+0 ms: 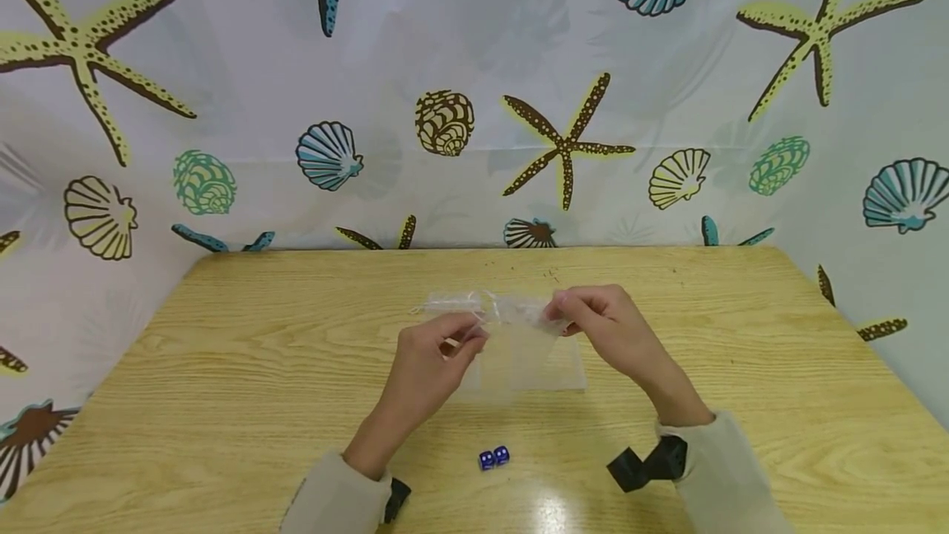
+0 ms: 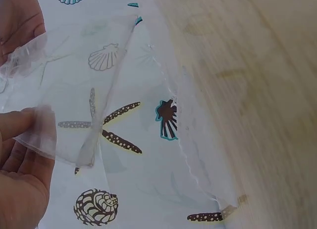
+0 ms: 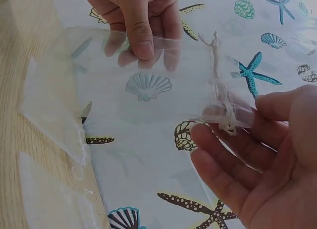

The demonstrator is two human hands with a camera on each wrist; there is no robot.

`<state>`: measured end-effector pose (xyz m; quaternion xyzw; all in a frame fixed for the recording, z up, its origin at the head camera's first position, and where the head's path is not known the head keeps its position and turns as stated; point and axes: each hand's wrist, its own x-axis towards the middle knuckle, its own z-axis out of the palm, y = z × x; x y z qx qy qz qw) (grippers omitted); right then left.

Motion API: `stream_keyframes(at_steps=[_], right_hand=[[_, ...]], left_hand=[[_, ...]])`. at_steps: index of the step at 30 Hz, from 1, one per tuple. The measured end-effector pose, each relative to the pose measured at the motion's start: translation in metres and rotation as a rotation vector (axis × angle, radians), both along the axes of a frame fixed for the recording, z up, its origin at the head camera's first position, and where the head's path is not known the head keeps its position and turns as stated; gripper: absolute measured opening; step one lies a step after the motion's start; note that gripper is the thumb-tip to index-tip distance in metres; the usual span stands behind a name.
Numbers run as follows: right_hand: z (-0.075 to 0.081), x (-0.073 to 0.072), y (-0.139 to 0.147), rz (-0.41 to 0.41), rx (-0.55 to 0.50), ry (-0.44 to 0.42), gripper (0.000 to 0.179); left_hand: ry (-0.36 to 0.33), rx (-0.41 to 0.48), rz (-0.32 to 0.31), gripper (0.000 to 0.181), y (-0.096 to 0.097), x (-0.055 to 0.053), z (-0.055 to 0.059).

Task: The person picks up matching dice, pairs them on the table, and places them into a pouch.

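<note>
A sheer white drawstring bag (image 1: 522, 357) hangs between my two hands. My left hand (image 1: 433, 357) pinches its top edge on the left, thumb against the fingers. At the other top corner my right hand (image 1: 611, 328) grips the thin fabric between thumb and fingers. A pale cord (image 3: 228, 115) is bunched near my right fingers in the right wrist view. Beneath the held bag, more sheer fabric (image 1: 452, 302) lies flat on the table, its frayed edge showing in the left wrist view. Two blue dice (image 1: 493, 458) with white pips rest side by side nearer to me.
The wood-grain table (image 1: 259, 369) spreads out to both sides. A white cloth (image 1: 415, 196) printed with starfish and shells stands behind it and along its sides. Black devices (image 1: 645, 466) are strapped at the sleeve cuffs.
</note>
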<state>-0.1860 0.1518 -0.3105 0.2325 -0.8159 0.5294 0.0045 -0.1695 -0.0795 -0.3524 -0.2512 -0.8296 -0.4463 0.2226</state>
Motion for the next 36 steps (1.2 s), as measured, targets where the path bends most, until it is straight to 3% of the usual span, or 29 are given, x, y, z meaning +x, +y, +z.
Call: stream_keyframes(at_steps=[5, 8, 10, 14, 19, 22, 26, 28, 36], right_hand=[[0.000, 0.003, -0.004, -0.059, 0.035, 0.092, 0.017], [-0.001, 0.007, -0.007, -0.078, 0.057, 0.167, 0.011], [-0.001, 0.009, -0.010, -0.092, 0.078, 0.218, 0.011], [-0.001, 0.013, -0.018, -0.101, 0.117, 0.344, 0.016], [-0.003, 0.018, -0.031, -0.107, 0.135, 0.477, 0.024], [-0.006, 0.021, -0.037, -0.124, 0.157, 0.532, 0.026], [-0.009, 0.025, -0.043, -0.145, 0.197, 0.589, 0.027], [-0.010, 0.025, -0.045, -0.153, 0.216, 0.602, 0.027], [-0.012, 0.025, -0.045, -0.183, 0.317, 0.608, 0.027]], left_hand=[[-0.020, -0.032, -0.013, 0.017, -0.002, 0.000, 0.000], [-0.029, -0.035, -0.001, 0.028, -0.004, 0.001, 0.003], [0.003, -0.029, 0.016, 0.038, -0.006, 0.002, 0.007], [0.169, -0.055, 0.047, 0.043, -0.004, 0.006, 0.013], [0.453, -0.205, 0.103, 0.037, 0.007, 0.011, 0.016], [0.528, -0.296, 0.174, 0.039, 0.013, 0.015, 0.015], [0.498, -0.356, 0.242, 0.021, 0.017, 0.018, 0.013], [0.464, -0.353, 0.257, 0.021, 0.016, 0.018, 0.011], [0.323, -0.342, 0.203, 0.036, 0.011, 0.016, 0.008]])
